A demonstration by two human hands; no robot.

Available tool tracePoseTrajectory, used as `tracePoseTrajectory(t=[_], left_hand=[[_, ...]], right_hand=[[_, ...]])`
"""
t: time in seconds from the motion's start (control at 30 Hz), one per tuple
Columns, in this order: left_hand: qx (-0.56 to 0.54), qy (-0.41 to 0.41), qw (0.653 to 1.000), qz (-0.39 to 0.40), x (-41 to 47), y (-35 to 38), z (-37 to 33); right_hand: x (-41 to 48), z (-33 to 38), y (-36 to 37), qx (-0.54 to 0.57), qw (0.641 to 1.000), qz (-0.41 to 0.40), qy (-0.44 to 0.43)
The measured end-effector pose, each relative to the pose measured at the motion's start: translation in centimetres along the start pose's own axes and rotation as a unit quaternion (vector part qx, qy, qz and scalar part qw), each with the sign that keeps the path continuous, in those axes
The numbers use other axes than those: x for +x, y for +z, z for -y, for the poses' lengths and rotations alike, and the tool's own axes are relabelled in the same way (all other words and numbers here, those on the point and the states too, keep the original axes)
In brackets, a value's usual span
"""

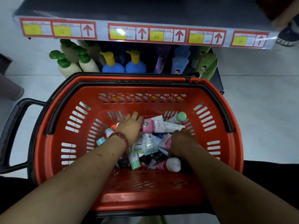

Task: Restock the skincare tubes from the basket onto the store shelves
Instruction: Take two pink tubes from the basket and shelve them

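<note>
Head view: a red basket (pixel 139 198) holds a heap of tubes (pixel 148 143) mid-floor, with open room toward its near wall. The left hand (pixel 129 125) grips a pink tube (pixel 153 126) by the far wall. The right hand (pixel 182 139) digs into the heap, its grip hidden. The shelf (pixel 103 12) edge overhangs bottles (pixel 113 62) just beyond the far rim.
</note>
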State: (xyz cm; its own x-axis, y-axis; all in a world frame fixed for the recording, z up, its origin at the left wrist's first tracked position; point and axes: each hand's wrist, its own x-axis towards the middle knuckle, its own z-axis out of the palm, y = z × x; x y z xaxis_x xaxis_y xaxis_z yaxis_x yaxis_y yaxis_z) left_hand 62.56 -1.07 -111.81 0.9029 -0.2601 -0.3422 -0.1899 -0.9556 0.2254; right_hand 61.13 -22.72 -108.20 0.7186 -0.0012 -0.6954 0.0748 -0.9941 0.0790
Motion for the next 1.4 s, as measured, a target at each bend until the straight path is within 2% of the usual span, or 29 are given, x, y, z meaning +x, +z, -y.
tracePoseTrajectory(t=[0.07, 0.13, 0.23, 0.37, 0.43, 0.57, 0.67, 0.83, 0.93, 1.1, 1.4], left_hand=[[0.000, 0.006, 1.000, 0.018, 0.5, 0.8, -0.1], [-0.031, 0.007, 0.999, 0.025, 0.7, 1.1, -0.3], [-0.076, -0.011, 0.996, 0.040, 0.5, 0.5, -0.5], [-0.143, -0.075, 0.985, 0.054, -0.4, -0.8, -0.1], [-0.239, -0.106, 0.963, 0.063, -1.4, -2.2, -0.1], [-0.476, -0.126, 0.868, 0.065, -3.7, -4.9, -0.2], [-0.542, -0.139, 0.829, 0.014, -5.8, -7.7, -0.6], [-0.700, -0.090, 0.704, -0.079, -9.2, -12.9, -1.9], [-0.739, -0.071, 0.656, -0.136, -11.1, -15.8, -1.9], [-0.744, -0.031, 0.640, -0.187, -13.4, -20.4, -1.8], [-0.742, 0.001, 0.619, -0.257, -14.9, -28.6, -3.1]], right_hand=[[-0.1, -0.3, -0.1, 0.116, 0.992, 0.042, 0.013], [-0.2, -0.9, -0.3, 0.177, 0.981, 0.066, 0.030], [-0.5, -1.9, -1.2, 0.288, 0.956, 0.050, 0.031], [-1.1, -2.4, -2.3, 0.521, 0.852, 0.042, 0.013], [-2.0, -2.6, -3.1, 0.584, 0.811, 0.039, 0.005], [-4.4, -2.3, -4.6, 0.689, 0.724, 0.015, -0.030], [-6.5, -1.7, -6.1, 0.729, 0.681, 0.019, -0.067], [-10.7, 0.1, -9.8, 0.767, 0.626, 0.027, -0.142], [-13.0, 1.2, -12.3, 0.777, 0.600, 0.032, -0.189], [-16.6, 2.5, -16.3, 0.773, 0.577, 0.014, -0.264], [-20.1, 3.7, -23.7, 0.763, 0.559, -0.056, -0.320]])
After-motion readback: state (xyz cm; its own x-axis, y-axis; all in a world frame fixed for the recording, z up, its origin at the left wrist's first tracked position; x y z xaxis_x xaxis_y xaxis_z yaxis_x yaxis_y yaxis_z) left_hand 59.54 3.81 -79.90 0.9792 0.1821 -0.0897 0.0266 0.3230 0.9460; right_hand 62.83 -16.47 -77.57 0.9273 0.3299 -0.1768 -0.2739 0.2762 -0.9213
